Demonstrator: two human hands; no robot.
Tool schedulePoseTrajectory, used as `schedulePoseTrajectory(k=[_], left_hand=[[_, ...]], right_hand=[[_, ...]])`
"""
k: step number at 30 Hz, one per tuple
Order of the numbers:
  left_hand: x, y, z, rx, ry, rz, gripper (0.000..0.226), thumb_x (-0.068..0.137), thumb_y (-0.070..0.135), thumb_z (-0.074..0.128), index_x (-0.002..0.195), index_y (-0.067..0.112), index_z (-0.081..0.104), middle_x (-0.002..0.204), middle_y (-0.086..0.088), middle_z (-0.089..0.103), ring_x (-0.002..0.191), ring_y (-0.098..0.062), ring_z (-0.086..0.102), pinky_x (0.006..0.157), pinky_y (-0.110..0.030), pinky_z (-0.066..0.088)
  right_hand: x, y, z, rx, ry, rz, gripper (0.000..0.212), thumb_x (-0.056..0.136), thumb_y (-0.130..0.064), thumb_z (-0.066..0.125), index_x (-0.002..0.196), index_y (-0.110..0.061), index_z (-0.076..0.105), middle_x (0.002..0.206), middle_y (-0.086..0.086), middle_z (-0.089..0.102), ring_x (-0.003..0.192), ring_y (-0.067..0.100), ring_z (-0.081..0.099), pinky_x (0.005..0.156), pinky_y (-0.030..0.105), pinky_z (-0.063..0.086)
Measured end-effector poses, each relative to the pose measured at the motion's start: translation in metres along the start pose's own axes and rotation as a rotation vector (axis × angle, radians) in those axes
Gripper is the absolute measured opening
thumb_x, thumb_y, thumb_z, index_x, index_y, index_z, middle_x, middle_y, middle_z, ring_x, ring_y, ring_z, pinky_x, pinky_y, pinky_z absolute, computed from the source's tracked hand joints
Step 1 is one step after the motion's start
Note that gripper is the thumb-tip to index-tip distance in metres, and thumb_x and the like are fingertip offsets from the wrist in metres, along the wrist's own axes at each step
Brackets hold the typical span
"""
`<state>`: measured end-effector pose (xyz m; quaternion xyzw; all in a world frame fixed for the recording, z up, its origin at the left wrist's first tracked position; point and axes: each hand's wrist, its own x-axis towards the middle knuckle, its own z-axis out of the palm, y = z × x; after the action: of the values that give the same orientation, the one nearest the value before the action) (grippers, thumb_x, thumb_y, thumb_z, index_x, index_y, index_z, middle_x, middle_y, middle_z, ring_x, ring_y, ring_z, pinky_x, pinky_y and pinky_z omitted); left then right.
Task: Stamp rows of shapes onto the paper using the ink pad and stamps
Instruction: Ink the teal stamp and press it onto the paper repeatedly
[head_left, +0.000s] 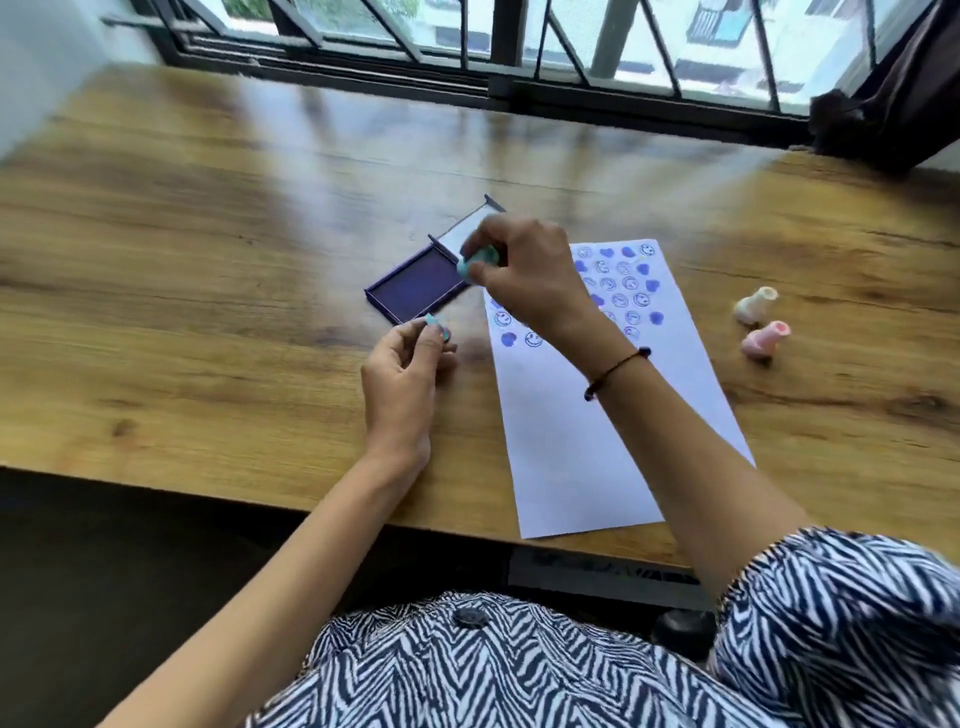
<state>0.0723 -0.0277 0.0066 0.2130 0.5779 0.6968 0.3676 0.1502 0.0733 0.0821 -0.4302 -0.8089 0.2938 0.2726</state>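
Note:
An open purple ink pad (415, 288) lies on the wooden table (208, 312), its lid (470, 226) folded back behind it. My right hand (524, 275) grips a teal stamp (478, 262) over the pad's right edge. My left hand (405, 374) pinches a small teal piece with a purple face (435, 326) just in front of the pad. To the right lies a white paper (582, 447); its upper part bears rows of purple smiley faces and hearts (623, 283), partly hidden by my right wrist.
Two more stamps lie on their sides right of the paper: a cream one (756, 306) and a pink one (766, 340). A black-framed window (519, 62) runs along the table's far edge, with a dark curtain (893, 104) at the right.

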Motion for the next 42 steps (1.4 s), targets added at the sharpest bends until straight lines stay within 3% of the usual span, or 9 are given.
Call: schedulePoseTrajectory(k=[4,7,11,16,27,29,32,38,42], left_hand=[[0.006,0.004,-0.015,-0.101,0.147,0.010,0.013,0.087,0.011,0.053,0.080,0.019,0.061,0.068,0.007,0.066,0.068,-0.008,0.060,0.069,-0.019,0.052],[0.009,0.004,-0.015,-0.083,0.193,0.035,0.015,0.087,0.011,0.053,0.078,0.022,0.060,0.073,0.004,0.064,0.069,-0.009,0.060,0.067,-0.016,0.052],[0.010,0.002,-0.018,-0.072,0.211,0.025,0.013,0.086,0.013,0.054,0.079,0.022,0.060,0.076,0.003,0.064,0.072,-0.011,0.061,0.070,-0.020,0.051],[0.009,-0.001,-0.020,-0.065,0.200,0.020,0.010,0.085,0.015,0.055,0.080,0.021,0.060,0.074,0.004,0.064,0.071,-0.008,0.061,0.072,-0.020,0.051],[0.010,0.003,-0.017,-0.056,0.201,0.033,0.013,0.085,0.012,0.055,0.079,0.023,0.060,0.073,0.005,0.063,0.067,-0.004,0.060,0.069,-0.019,0.051],[0.010,0.005,-0.013,-0.019,0.174,0.035,0.011,0.085,0.014,0.056,0.080,0.024,0.060,0.075,0.002,0.062,0.071,-0.012,0.058,0.075,-0.030,0.051],[0.008,0.009,0.002,0.062,0.075,0.057,0.003,0.080,0.027,0.057,0.079,0.028,0.059,0.079,-0.001,0.063,0.075,-0.019,0.058,0.078,-0.042,0.050],[-0.007,-0.001,0.076,0.312,-0.279,0.193,0.012,0.085,0.022,0.057,0.095,0.018,0.057,0.088,0.001,0.062,0.073,-0.001,0.056,0.069,-0.007,0.042],[-0.012,-0.011,0.113,0.421,-0.398,0.241,0.017,0.086,0.016,0.055,0.100,0.007,0.058,0.090,0.001,0.060,0.078,-0.008,0.053,0.067,-0.002,0.036]], right_hand=[[0.036,-0.015,0.041,-0.161,-0.032,-0.144,0.019,0.074,-0.001,0.057,0.088,-0.005,0.069,0.097,0.017,0.067,0.090,0.031,0.060,0.075,0.033,0.041],[0.022,-0.004,0.070,-0.238,-0.183,-0.226,0.019,0.075,0.004,0.053,0.091,0.001,0.064,0.099,0.022,0.060,0.090,0.036,0.057,0.074,0.039,0.042],[0.048,-0.012,0.062,-0.324,-0.344,-0.254,0.019,0.072,0.003,0.057,0.087,-0.002,0.068,0.097,0.022,0.066,0.092,0.035,0.060,0.076,0.035,0.041],[0.036,-0.009,0.067,-0.277,-0.245,-0.258,0.020,0.072,0.004,0.056,0.089,0.000,0.066,0.098,0.022,0.064,0.090,0.035,0.059,0.073,0.036,0.042],[0.036,-0.014,0.071,-0.283,-0.321,-0.179,0.022,0.072,0.003,0.054,0.088,-0.003,0.068,0.101,0.019,0.064,0.092,0.035,0.059,0.072,0.034,0.045],[0.039,-0.015,0.057,-0.212,-0.269,-0.126,0.022,0.072,0.002,0.058,0.089,-0.005,0.071,0.098,0.017,0.068,0.092,0.032,0.061,0.076,0.031,0.043],[0.014,0.008,0.025,0.041,0.023,0.059,0.018,0.069,-0.004,0.067,0.087,-0.007,0.071,0.070,0.000,0.066,0.067,0.012,0.058,0.064,0.016,0.041],[-0.064,0.092,-0.066,0.179,0.321,0.447,0.019,0.073,-0.001,0.065,0.075,-0.020,0.064,0.079,0.008,0.061,0.074,0.022,0.059,0.078,0.053,0.056],[-0.075,0.115,-0.086,-0.067,0.267,0.446,0.016,0.075,-0.009,0.064,0.090,-0.012,0.068,0.086,0.009,0.066,0.103,0.035,0.059,0.097,0.052,0.044]])
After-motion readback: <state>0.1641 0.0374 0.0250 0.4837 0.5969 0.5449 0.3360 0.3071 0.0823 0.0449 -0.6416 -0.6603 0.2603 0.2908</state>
